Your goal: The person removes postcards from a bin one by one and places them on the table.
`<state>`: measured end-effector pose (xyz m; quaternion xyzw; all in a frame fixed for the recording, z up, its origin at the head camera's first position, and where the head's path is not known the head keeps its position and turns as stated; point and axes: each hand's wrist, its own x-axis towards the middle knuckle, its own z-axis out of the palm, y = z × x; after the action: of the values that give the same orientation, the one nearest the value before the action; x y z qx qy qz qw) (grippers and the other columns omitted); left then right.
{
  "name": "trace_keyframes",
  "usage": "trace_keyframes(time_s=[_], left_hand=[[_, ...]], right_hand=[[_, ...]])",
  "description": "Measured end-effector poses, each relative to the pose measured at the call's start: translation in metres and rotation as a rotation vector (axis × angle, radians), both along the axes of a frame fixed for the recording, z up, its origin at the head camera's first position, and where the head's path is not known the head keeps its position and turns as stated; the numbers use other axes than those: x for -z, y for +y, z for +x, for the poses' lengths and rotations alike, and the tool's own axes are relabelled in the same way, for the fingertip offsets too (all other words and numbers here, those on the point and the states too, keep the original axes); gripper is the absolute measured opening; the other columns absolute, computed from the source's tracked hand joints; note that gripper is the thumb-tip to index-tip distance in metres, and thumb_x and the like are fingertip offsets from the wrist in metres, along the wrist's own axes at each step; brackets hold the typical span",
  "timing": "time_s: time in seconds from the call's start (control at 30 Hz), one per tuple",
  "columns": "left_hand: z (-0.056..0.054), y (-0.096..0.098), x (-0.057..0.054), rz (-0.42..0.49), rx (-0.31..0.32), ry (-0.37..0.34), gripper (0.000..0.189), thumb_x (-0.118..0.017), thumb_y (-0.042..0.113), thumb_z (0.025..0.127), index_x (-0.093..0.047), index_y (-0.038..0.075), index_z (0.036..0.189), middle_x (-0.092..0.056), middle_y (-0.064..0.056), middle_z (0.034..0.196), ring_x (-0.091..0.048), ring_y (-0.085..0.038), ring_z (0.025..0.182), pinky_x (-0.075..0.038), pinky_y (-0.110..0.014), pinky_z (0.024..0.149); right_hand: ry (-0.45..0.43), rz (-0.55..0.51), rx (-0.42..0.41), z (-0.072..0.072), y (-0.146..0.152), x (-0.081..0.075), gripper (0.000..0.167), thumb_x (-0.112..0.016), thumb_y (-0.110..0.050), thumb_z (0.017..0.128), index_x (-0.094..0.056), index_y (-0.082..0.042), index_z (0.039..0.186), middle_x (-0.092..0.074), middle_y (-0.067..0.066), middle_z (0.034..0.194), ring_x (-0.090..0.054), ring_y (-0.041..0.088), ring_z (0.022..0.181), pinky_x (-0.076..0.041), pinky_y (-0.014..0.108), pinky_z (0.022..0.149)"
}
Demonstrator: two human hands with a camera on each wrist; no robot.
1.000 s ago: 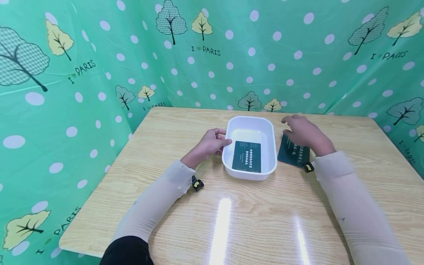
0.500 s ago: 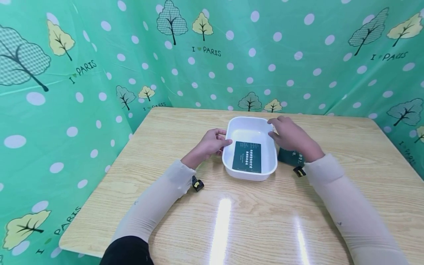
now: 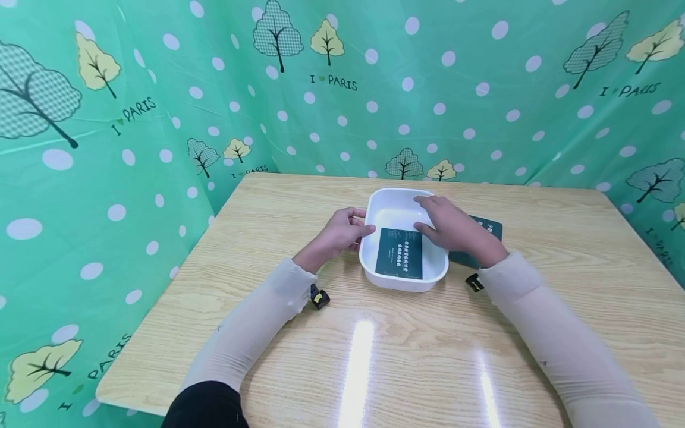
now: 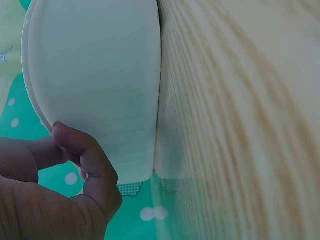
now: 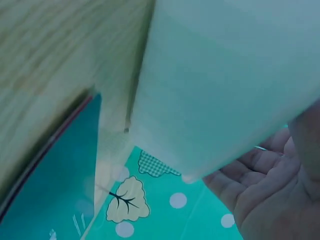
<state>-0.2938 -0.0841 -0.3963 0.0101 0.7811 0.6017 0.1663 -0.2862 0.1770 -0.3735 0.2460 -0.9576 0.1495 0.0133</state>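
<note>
A person in pale sleeves reaches both hands toward a white tub standing on a light wood-grain table. The left hand pinches the tub's left rim, thumb on top. The right hand hangs over the right rim, thumb and fingers spread apart and loosely bent; whether they touch the tub I cannot tell. Flat inside, in the near half of the tub, lies a dark green card with pale print. A second green card rests on the table just right of the tub, partly hidden by the right hand. Behind hangs a green curtain with white dots and trees.
</note>
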Motion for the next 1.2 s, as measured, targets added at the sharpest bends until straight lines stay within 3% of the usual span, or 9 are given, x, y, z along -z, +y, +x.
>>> trace_keyframes(time_s=[0.43,0.7,1.2], left_hand=[[0.002,0.0,-0.001,0.016,0.009,-0.002,0.043,-0.072,0.011,0.097,-0.053,0.007,0.135,-0.065,-0.01,0.102,-0.063,-0.021,0.074,-0.055,-0.032,0.06],[0.002,0.0,0.0,0.002,0.003,0.001,0.041,-0.072,0.012,0.097,-0.055,0.008,0.134,-0.065,-0.01,0.102,-0.064,-0.02,0.075,-0.055,-0.03,0.059],[0.001,-0.001,-0.001,0.001,0.014,0.004,0.043,-0.072,0.012,0.097,-0.053,0.008,0.136,-0.065,-0.011,0.103,-0.065,-0.021,0.077,-0.057,-0.032,0.061]], right_hand=[[-0.087,-0.041,-0.063,0.005,-0.007,0.007,0.064,-0.066,-0.03,0.101,-0.042,0.0,0.152,-0.049,0.026,0.148,-0.05,0.043,0.135,-0.043,0.06,0.109],[-0.159,-0.005,-0.032,0.005,-0.011,0.011,0.068,-0.069,-0.038,0.099,-0.044,-0.005,0.153,-0.051,0.023,0.148,-0.048,0.042,0.137,-0.041,0.061,0.109],[-0.141,0.044,-0.061,0.002,-0.009,0.014,0.067,-0.074,-0.047,0.093,-0.056,-0.009,0.145,-0.063,0.018,0.137,-0.06,0.036,0.125,-0.048,0.056,0.104]])
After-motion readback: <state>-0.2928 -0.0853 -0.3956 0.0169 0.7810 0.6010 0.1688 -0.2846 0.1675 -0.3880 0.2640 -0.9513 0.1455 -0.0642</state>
